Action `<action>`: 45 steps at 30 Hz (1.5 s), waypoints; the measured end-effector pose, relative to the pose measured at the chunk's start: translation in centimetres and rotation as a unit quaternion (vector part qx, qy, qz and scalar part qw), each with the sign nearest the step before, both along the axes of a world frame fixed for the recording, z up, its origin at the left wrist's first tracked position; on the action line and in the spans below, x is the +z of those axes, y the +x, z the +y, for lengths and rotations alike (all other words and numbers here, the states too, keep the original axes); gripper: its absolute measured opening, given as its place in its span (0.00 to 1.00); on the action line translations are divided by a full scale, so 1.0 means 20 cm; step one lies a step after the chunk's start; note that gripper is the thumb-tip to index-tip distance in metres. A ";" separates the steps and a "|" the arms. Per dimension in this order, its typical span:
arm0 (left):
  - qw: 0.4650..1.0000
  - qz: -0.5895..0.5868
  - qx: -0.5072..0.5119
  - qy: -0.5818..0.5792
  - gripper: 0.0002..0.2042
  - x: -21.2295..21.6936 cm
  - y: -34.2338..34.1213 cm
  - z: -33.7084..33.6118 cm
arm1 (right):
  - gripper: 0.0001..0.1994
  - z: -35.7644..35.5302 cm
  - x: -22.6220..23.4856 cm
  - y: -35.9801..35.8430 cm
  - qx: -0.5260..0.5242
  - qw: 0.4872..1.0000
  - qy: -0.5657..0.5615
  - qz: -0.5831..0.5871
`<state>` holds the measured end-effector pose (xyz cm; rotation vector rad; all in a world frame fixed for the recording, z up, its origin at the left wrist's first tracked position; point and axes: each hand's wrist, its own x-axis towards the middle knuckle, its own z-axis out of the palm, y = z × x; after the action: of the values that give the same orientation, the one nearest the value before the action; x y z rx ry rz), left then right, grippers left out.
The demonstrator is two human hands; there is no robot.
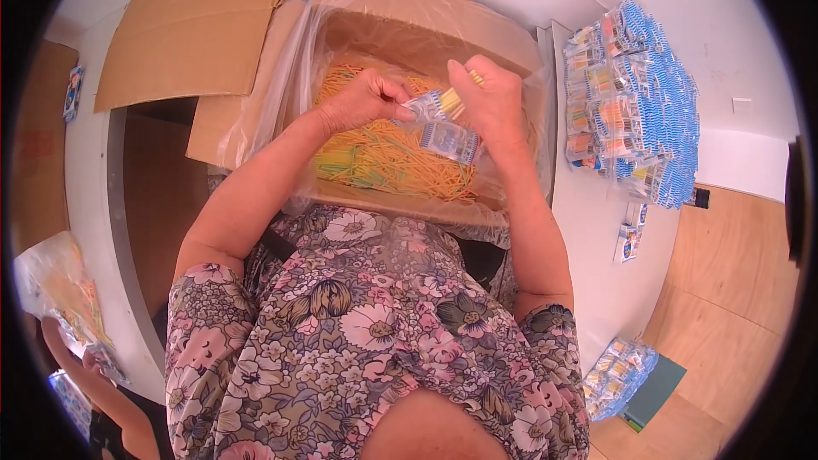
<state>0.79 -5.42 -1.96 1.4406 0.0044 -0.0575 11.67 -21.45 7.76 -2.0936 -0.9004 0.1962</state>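
Over an open cardboard box (pixel 426 32) lined with clear plastic, both my hands work on a small clear packet (pixel 426 106) with blue print. My left hand (pixel 365 102) pinches one end of the packet. In the closed fingers of my right hand (pixel 490 100) is a small bundle of thin yellow sticks (pixel 454 102), its lower ends at the packet's mouth. Just below, another clear packet (pixel 450 142) shows; I cannot tell whether it is joined to the first. Many loose thin orange, yellow and green sticks (pixel 400 162) lie in the box.
A tall stack of filled packets (pixel 635 106) stands on the white table (pixel 601 264) at the right, with a few loose packets (pixel 630 240) nearby. More packets (pixel 620 375) sit lower right. A cardboard flap (pixel 192 34) spreads at upper left. Another person's arm (pixel 111 400) shows at lower left.
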 end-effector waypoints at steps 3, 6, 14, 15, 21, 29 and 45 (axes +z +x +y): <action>1.000 -0.012 0.009 -0.012 0.05 -0.02 0.00 0.01 | 0.14 -0.05 -0.02 0.06 -0.024 0.996 -0.001 0.090; 0.997 0.001 -0.001 -0.083 0.05 0.00 -0.01 0.03 | 0.14 -0.10 -0.07 0.07 -0.039 0.996 -0.014 0.083; 0.988 0.029 -0.138 -0.054 0.07 0.08 -0.03 -0.04 | 0.09 0.00 -0.21 -0.08 0.182 0.965 0.060 -0.179; 0.991 0.023 -0.114 -0.064 0.06 0.08 -0.03 -0.05 | 0.09 0.00 -0.21 -0.08 0.163 0.971 0.073 -0.158; 0.998 0.004 -0.063 -0.025 0.06 0.08 -0.03 -0.06 | 0.11 0.00 -0.19 -0.12 0.023 0.999 0.031 0.027; 0.999 -0.010 -0.046 0.004 0.05 0.05 -0.01 -0.06 | 0.11 -0.04 -0.24 -0.02 0.037 0.995 0.086 -0.035; 0.999 -0.030 -0.017 0.000 0.09 0.07 -0.01 -0.03 | 0.11 -0.02 0.03 -0.04 0.006 0.994 -0.030 0.104</action>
<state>0.67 -6.04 -0.64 1.4428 -0.0697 -0.0417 10.97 -21.81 8.45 -2.0778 -0.7911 0.4440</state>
